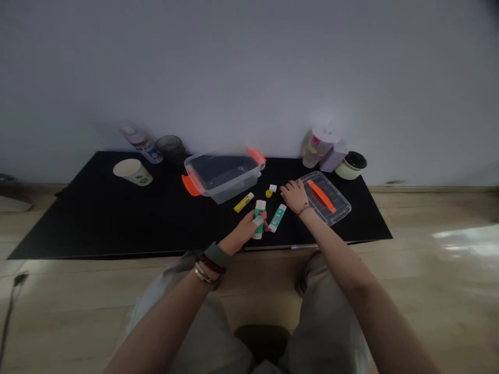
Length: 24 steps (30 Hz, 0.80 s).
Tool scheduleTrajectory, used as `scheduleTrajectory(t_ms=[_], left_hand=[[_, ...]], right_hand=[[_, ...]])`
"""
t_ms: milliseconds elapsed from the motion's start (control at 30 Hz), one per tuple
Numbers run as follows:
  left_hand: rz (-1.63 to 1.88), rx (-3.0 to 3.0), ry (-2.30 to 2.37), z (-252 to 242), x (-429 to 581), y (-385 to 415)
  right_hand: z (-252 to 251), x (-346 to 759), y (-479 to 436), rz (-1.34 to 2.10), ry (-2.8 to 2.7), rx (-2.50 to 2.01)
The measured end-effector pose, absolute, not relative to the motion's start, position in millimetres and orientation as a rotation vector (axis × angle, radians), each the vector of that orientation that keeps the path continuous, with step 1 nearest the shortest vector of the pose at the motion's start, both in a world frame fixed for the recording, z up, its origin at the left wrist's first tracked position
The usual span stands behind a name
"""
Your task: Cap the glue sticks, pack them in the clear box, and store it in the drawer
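Observation:
My left hand (pixel 244 234) grips an upright white-and-green glue stick (pixel 259 221) near the front of a black mat (pixel 117 223). Just right of it, a second green-and-white glue stick (pixel 277 217) lies tilted on the mat. My right hand (pixel 294 196) rests palm down with its fingertips at the edge of a clear plastic lid (pixel 329 205), which has an orange handle. A yellow glue stick (pixel 244 202) lies left of the hands, and a yellow cap (pixel 268 194) and small white cap (pixel 273 188) stand close together ahead of them. Farther back sits a clear plastic box (pixel 222 179) with orange clips.
Along the wall stand a paper cup (pixel 132 172) on its side, a spray bottle (pixel 142 146), a tape roll (pixel 170 149), a plastic cup (pixel 317 147), a lilac box (pixel 333 156) and a small black-lidded pot (pixel 351 165). A wooden floor surrounds the mat.

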State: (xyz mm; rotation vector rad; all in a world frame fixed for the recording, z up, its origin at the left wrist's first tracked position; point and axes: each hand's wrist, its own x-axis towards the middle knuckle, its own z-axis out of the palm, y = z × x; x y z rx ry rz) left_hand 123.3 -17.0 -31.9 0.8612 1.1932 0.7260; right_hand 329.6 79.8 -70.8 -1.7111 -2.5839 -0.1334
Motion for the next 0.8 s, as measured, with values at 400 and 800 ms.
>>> scheduleTrajectory(t_ms=[400,800], left_hand=[[0.733,0.844,1.068,-31,125,-22],[0.675,0.905,0.873,-14,122,-35]], right_hand=[[-38,312,56,1.585,-1.055,-1.121],[-24,308,14,1.688,-1.173,-1.024]])
